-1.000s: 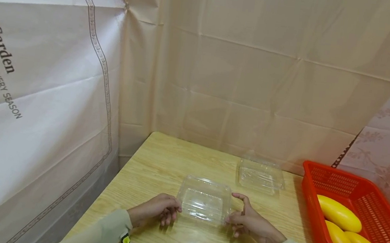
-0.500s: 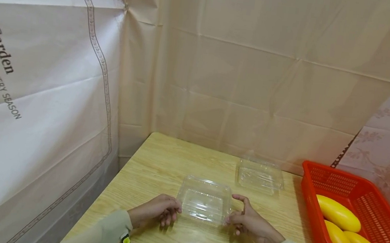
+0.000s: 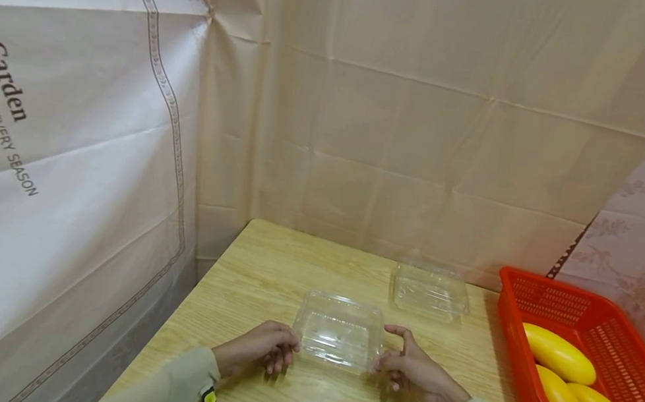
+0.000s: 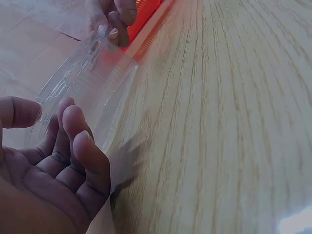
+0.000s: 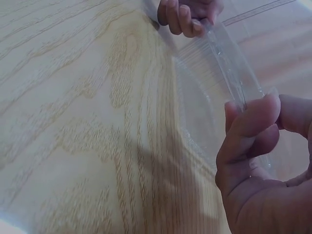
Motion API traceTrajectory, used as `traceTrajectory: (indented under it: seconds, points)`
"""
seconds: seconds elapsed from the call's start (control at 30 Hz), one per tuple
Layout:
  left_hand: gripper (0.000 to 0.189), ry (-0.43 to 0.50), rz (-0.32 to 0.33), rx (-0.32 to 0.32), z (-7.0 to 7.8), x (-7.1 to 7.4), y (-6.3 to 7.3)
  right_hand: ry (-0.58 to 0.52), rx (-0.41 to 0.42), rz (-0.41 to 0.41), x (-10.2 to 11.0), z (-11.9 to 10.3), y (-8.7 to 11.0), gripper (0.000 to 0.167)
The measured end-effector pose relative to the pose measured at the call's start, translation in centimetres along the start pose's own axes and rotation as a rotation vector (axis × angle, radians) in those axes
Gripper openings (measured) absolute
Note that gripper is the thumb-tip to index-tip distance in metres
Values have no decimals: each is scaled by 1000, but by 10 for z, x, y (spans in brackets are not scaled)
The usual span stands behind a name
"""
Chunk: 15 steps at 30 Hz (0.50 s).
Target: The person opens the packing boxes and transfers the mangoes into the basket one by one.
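A clear plastic clamshell container (image 3: 338,329), its lid down, is in the middle of the head view, over the wooden table. My left hand (image 3: 259,348) pinches its near left corner between thumb and curled fingers. At the near right corner, my right hand (image 3: 421,373) pinches the rim, with the index finger stretched along that side. In the right wrist view, the thumb and fingers (image 5: 253,117) meet at the container's edge. The left wrist view shows the container (image 4: 87,73) spanning both hands, its near edge tilted up from the table.
Another clear plastic container (image 3: 431,292) stands at the back of the wooden table (image 3: 268,261). On the right is a red plastic basket (image 3: 526,377) holding three yellow mango-shaped fruits (image 3: 562,354). Hanging cloth (image 3: 378,134) closes off the back and sides.
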<state>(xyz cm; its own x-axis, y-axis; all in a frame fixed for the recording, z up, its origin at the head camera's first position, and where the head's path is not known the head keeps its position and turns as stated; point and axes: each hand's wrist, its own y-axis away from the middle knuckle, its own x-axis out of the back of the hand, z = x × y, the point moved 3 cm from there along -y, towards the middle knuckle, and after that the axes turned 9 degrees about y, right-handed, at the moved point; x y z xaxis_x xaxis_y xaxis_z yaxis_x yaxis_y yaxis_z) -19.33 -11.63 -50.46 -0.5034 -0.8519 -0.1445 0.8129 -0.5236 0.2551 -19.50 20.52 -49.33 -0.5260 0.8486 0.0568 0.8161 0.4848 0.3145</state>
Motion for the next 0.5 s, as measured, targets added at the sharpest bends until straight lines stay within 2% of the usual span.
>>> traceTrajectory:
  seconds: [0.13, 0.33, 0.4, 0.5]
  points:
    - [33, 1, 11, -3, -1, 0, -1, 23, -8, 25, 1, 3, 2, 74]
    - [32, -17, 32, 4, 0, 0, -2, 43, 6, 13, 0, 9, 4, 25]
    - [31, -26, 35, 6, 0, 0, -3, 35, 10, -2, -1, 10, 5, 19]
    - [31, -34, 37, 5, 0, 0, -3, 25, 14, -11, -2, 12, 6, 22]
